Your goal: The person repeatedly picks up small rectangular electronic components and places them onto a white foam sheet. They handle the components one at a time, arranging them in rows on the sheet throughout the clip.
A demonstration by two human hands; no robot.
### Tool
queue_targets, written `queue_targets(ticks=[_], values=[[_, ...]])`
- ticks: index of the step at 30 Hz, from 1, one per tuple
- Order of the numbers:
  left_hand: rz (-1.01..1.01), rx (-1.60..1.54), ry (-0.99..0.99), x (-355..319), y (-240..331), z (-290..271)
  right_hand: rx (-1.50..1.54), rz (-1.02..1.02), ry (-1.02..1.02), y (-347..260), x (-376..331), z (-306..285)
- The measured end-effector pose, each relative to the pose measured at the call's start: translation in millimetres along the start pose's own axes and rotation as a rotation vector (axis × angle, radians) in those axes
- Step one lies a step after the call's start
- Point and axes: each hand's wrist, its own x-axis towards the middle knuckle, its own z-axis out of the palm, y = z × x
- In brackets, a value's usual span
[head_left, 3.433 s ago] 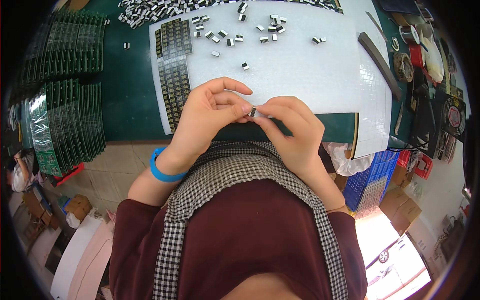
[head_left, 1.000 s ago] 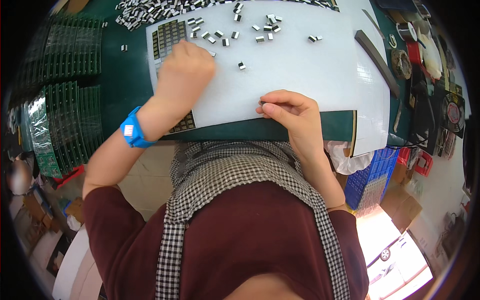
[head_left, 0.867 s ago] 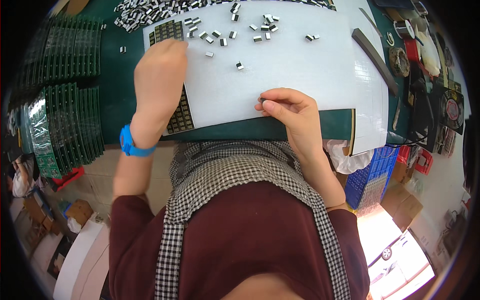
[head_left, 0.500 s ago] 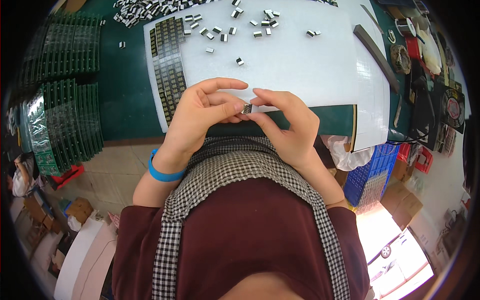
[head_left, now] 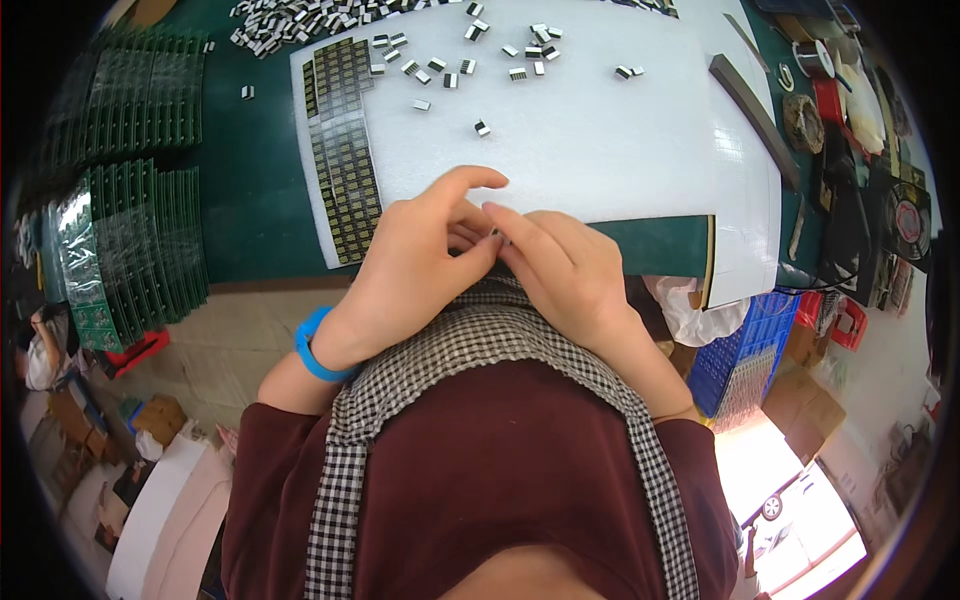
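Note:
My left hand [head_left: 405,255], a blue band at its wrist, meets my right hand [head_left: 570,265] just in front of the apron. Between the fingertips sits a small black-and-white block [head_left: 496,232], almost wholly covered. Left thumb and fingers pinch it, while the index finger arches above. The right thumb and index finger press on it from the other side. Beyond the hands lies a white foam board [head_left: 600,130]; a sheet of black-and-yellow stickers [head_left: 352,195] runs down its left side. Loose blocks of the same kind [head_left: 451,81] are scattered over the board.
A heap of blocks [head_left: 290,28] covers the far left. Stacked green circuit boards [head_left: 140,240] stand at the left on the green table [head_left: 245,220]. A dark bar [head_left: 752,118] lies on the right. Below the table edge are a white bag [head_left: 690,312] and a blue crate [head_left: 735,345].
Both hands have drawn closer together and slightly down toward me. The fingers now close over the block, which showed more plainly before. The view has shifted a little.

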Motion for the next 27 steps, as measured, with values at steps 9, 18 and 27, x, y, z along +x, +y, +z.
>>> queue_targets(ticks=[9,18,27], values=[[0.293,0.493,0.146,36.8,5.7,-36.5,0.911,0.712,-0.016,13.2,5.1,-7.8],[0.517,1.642,0.565,62.4,-36.8,-63.3,0.892,0.711,0.004,15.4,5.1,-3.6],[0.569,1.185,0.559,58.2,-18.4,-88.4,1.028,0.779,0.113,14.1,9.1,-11.2]])
